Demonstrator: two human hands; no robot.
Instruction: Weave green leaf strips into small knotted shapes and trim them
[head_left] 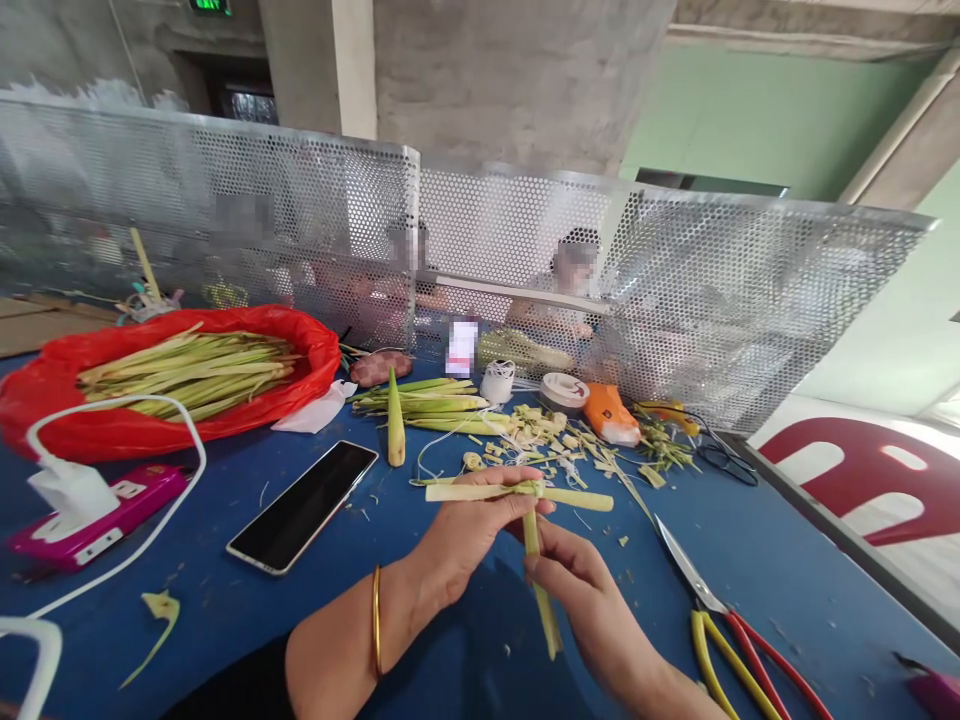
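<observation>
Pale green leaf strips are crossed into a T shape, with a small knot-like lump where they meet. Near that joint, my left hand pinches the crosspiece between thumb and fingers; a gold bangle circles the wrist. My right hand is closed on the downward strip, thumb in front. Scissors with one yellow and one red handle lie partly open to the right of my hands. Just beyond the hands are trimmed scraps, a bundle of green stalks and one pointed shoot.
A dark-screened phone lies left of my hands. Further left are a red plastic bag of stalks and a purple power strip with a white cable. White tape and string stand before a perforated metal screen; people sit behind it.
</observation>
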